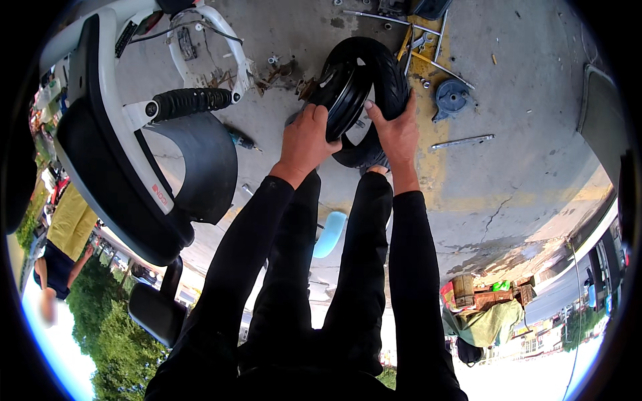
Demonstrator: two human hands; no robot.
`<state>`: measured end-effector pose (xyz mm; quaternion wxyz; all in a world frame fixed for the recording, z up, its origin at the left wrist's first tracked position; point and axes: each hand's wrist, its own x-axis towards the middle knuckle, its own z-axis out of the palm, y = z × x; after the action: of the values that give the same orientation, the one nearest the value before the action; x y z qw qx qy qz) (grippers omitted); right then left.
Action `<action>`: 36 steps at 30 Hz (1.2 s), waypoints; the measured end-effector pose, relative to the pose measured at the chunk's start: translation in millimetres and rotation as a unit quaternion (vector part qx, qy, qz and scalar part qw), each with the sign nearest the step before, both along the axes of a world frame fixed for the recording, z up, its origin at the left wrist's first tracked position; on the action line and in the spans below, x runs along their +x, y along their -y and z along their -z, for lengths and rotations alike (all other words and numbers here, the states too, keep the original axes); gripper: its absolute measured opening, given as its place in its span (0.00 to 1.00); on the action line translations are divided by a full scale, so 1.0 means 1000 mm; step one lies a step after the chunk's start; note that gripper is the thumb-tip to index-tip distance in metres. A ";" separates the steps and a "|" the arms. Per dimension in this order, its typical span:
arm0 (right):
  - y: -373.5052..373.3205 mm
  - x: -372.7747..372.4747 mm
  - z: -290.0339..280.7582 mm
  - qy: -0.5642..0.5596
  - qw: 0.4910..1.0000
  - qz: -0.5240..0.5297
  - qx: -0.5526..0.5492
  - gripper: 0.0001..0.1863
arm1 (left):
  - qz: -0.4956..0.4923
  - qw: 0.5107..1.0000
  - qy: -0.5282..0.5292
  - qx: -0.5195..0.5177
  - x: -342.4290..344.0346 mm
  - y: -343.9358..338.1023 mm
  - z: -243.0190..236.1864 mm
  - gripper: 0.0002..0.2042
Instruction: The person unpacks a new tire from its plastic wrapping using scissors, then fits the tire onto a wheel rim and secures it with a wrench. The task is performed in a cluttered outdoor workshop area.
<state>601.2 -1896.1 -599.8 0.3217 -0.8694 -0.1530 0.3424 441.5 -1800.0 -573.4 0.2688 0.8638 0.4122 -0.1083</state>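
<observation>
Cracked concrete (488, 174) bears a black tyre (392, 79), far centre, with a wheel rim (352, 100) at its left; the left grip (307, 139) clasps the rim, the right grip (397, 130) the tyre; metal tools (422, 41) lie far right.

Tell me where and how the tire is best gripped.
The tire is probably best taken by its right wall, coming from the right: thumb in the opening, fingers round the tread. That side arcs clear of the black rim, which crowds the left; the right hand holds it there.
</observation>
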 end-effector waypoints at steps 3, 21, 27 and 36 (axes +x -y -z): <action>-0.008 -0.006 0.004 0.066 0.997 -0.023 -0.023 0.51 | 0.005 1.000 0.013 0.016 0.002 0.001 0.004 0.26; -0.013 -0.041 -0.011 0.032 0.999 -0.015 -0.024 0.50 | -0.143 0.970 0.091 0.174 0.042 0.023 0.049 0.17; 0.040 -0.014 -0.005 -0.172 0.977 -0.113 0.055 0.57 | -0.166 0.964 0.102 0.180 0.017 0.051 0.046 0.16; -0.032 0.024 0.035 -0.328 0.914 -0.054 0.234 0.39 | -0.212 0.937 0.164 0.225 0.020 0.056 0.047 0.15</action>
<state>625.0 -1864.0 -634.4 0.5291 -0.5983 -0.1614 0.5797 461.6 -1855.8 -620.1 0.1484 0.7999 0.5497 0.1896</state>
